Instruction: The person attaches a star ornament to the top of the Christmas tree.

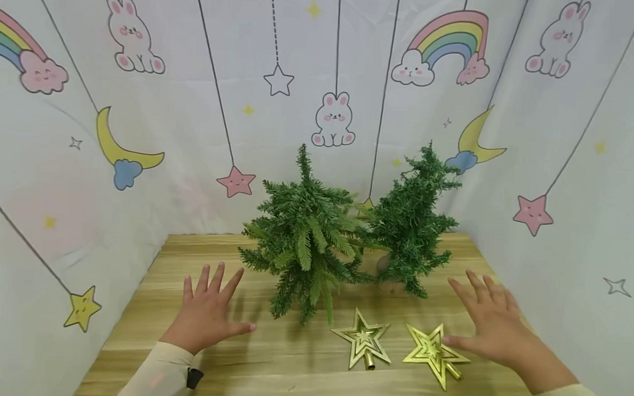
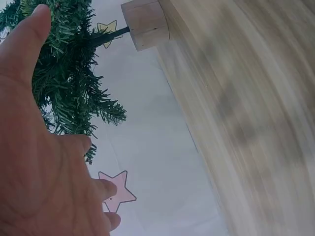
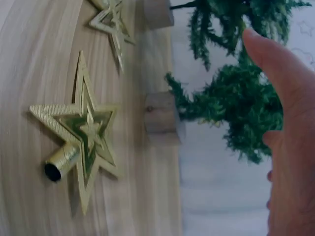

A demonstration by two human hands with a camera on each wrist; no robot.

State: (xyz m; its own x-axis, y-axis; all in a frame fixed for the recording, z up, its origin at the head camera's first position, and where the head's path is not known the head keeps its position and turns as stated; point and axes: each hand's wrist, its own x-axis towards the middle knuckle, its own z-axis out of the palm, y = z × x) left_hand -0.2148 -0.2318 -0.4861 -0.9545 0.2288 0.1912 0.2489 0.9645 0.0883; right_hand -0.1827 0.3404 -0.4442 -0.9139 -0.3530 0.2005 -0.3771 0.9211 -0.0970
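Two small artificial Christmas trees stand side by side on the wooden table: a fuller left tree (image 1: 310,239) and a slimmer right tree (image 1: 414,226). In front of them lie two gold star tree toppers, the left star (image 1: 363,338) and the right star (image 1: 432,351), each with a short tube at its base. My left hand (image 1: 208,308), fingers spread, is left of the fuller tree and holds nothing. With fingers likewise spread and nothing held, my right hand (image 1: 489,323) is beside the right star, its thumb overlapping a star point in the head view.
The wooden tabletop (image 1: 287,389) meets a white curtain (image 1: 192,127) printed with rabbits, rainbows, moons and stars at the back and both sides. Round wooden bases (image 3: 162,118) show under the trees in the wrist views.
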